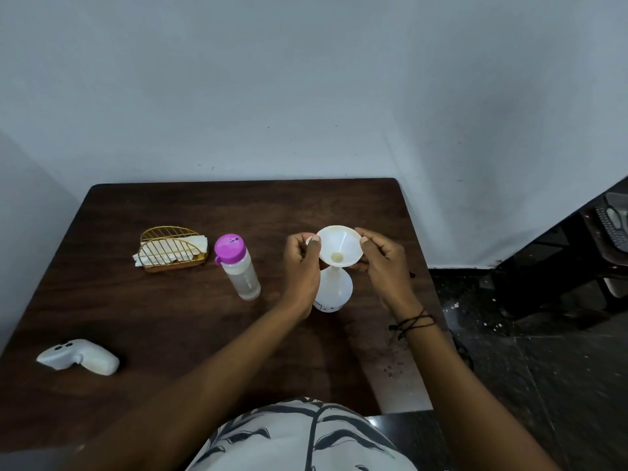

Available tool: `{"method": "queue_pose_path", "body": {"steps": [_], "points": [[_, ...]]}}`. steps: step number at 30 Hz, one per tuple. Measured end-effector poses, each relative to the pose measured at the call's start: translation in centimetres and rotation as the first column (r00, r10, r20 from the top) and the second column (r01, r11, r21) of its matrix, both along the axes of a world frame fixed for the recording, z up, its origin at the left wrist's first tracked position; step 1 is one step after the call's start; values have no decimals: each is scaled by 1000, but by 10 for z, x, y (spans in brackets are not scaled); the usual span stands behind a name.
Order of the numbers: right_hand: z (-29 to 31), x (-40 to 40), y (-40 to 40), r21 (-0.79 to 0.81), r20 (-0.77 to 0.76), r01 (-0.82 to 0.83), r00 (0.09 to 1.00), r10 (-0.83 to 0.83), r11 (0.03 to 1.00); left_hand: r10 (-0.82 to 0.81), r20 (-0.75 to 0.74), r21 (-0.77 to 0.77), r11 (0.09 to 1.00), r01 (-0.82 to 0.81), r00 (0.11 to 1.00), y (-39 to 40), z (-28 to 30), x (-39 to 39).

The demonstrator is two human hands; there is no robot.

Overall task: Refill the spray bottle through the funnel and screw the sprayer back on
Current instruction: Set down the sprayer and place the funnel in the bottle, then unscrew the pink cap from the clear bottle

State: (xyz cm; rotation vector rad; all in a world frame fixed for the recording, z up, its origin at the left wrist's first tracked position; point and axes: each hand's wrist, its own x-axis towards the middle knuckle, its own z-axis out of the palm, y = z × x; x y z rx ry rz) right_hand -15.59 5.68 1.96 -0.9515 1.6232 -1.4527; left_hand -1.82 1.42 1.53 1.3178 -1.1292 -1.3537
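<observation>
Dark wood desk (170,317) stands with its far edge against the wall, with bare surface between its scattered things. White funnel (341,245) sits with its stem in the neck of the white spray bottle (334,290), upright right of centre. Left hand (301,266) pinches the funnel's left rim; right hand (380,263) holds the right rim. Sprayer (79,356) lies near the left front edge, well apart. Purple-capped bottle (239,266) holds pale liquid. Gold wire holder (170,249) carries napkins.
</observation>
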Motion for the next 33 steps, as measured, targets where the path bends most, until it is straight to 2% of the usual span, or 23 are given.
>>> {"method": "queue_pose_path", "body": {"steps": [10, 17, 20, 25, 30, 33], "points": [[-22, -1, 4, 43, -29, 11, 1000, -9, 999, -40, 61, 58, 998, 36, 997, 6, -18, 1], [-16, -3, 4, 86, -177, 64, 983, -48, 994, -11, 41, 73, 997, 8, 999, 6, -14, 4], [-6, 0, 2, 37, -325, 106, 942, -88, 994, 15, 84, 45, 999, -19, 996, 1, -8, 8], [17, 14, -9, -70, -468, 77, 878, -101, 995, 32, 129, -105, 994, -19, 991, -11, 10, 23], [36, 47, -25, -216, -528, -67, 847, -59, 974, 55, 213, -309, 951, 14, 975, -16, 27, 46], [41, 70, -37, -240, -522, -159, 853, 11, 958, 113, 220, -400, 916, -16, 969, -15, 36, 63]]}}
